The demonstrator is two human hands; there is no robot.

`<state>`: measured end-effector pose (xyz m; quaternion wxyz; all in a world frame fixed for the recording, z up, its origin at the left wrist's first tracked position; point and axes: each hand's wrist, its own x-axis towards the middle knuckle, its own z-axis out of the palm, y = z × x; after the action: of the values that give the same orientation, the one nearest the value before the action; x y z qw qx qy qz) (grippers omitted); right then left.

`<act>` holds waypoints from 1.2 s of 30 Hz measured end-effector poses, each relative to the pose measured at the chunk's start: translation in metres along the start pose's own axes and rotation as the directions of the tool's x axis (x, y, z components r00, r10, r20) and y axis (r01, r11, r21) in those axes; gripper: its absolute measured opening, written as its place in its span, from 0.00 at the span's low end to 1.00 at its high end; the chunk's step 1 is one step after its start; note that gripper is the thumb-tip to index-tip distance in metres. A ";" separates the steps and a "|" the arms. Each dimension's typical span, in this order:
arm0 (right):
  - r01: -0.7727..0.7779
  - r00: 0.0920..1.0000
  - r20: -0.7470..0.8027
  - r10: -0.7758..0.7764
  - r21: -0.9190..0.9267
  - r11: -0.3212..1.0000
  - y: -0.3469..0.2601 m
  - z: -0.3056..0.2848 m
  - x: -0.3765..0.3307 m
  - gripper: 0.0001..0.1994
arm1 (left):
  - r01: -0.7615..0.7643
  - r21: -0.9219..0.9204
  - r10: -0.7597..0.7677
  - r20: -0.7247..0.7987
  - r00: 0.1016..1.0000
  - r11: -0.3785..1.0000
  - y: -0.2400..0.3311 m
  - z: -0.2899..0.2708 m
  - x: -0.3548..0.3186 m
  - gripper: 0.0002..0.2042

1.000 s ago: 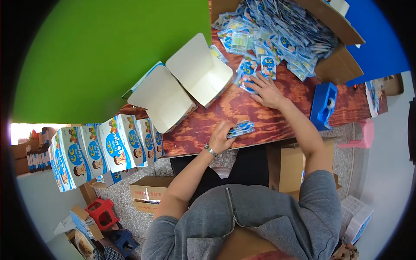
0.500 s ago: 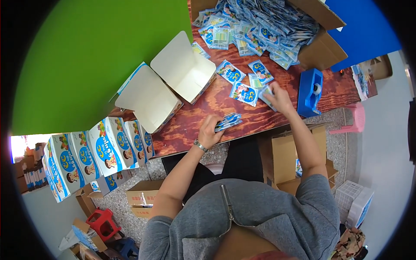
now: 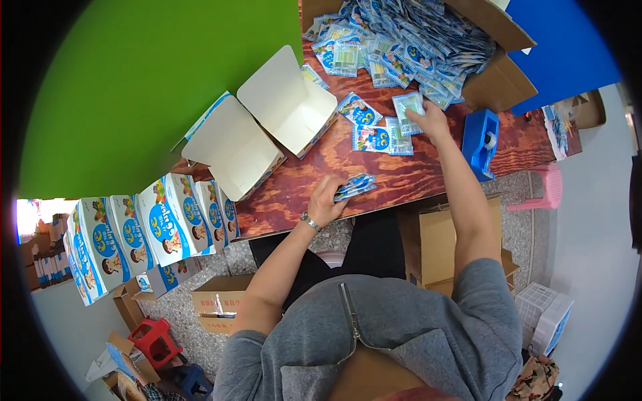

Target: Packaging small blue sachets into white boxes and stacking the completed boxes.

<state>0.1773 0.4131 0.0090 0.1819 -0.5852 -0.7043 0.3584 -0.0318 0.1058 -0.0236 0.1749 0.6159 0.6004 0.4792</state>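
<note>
- Near the front edge of the tabletop (image 3: 414, 177), the left hand (image 3: 326, 200) is closed around a small stack of packets (image 3: 354, 186). The fingers wrap it from the side and the stack sticks out to the right of the fist.
- The packets look thin, light and flexible, with a glossy printed film, so I judge they slide easily over each other. A stack probably fans out if the grip is loose; holding it across the flat faces, thumb on top, seems the safest.
- Further in, at the middle of the tabletop, two loose packets (image 3: 374, 138) lie flat side by side, and one more packet (image 3: 359, 109) lies just behind them.
- The right hand (image 3: 431, 120) is stretched out past them and pinches a single pale packet (image 3: 408, 105) by its edge, lifted a little from the wood. One packet alone is so light that a pinch at a corner or a short edge should be enough.
- To the right of this hand, near the right edge, stands a blue tape dispenser (image 3: 480, 144).
- On the left side, two open white cartons (image 3: 267, 134) stand with their flaps up, apart from both hands.
- At the far edge, a big brown cardboard box (image 3: 498, 83) lies open and a large heap of packets (image 3: 401, 40) spills out of it onto the wood.
</note>
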 end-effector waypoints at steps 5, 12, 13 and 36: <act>-0.110 0.977 0.109 0.183 -0.478 0.872 0.009 0.019 -0.036 0.35 | -0.027 0.000 0.027 0.000 1.000 1.000 -0.001 0.000 0.000 0.18; 0.133 0.991 0.033 -0.130 -0.349 0.928 -0.025 -0.007 -0.045 0.32 | 0.007 -0.031 -0.007 -0.001 1.000 0.999 -0.001 0.000 -0.002 0.18; 0.283 0.959 0.035 -0.282 -0.219 0.934 -0.032 -0.013 -0.046 0.30 | 0.001 -0.022 0.000 0.005 1.000 1.000 -0.001 0.000 -0.002 0.19; 0.423 0.903 0.313 -0.294 -0.533 0.733 -0.090 0.093 -0.001 0.44 | -0.016 -0.014 0.016 -0.002 1.000 1.000 0.004 -0.004 0.002 0.16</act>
<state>0.0521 0.3798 0.0105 -0.0172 -0.4238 -0.8949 0.1390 -0.0329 0.1054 -0.0178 0.1748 0.6188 0.5923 0.4856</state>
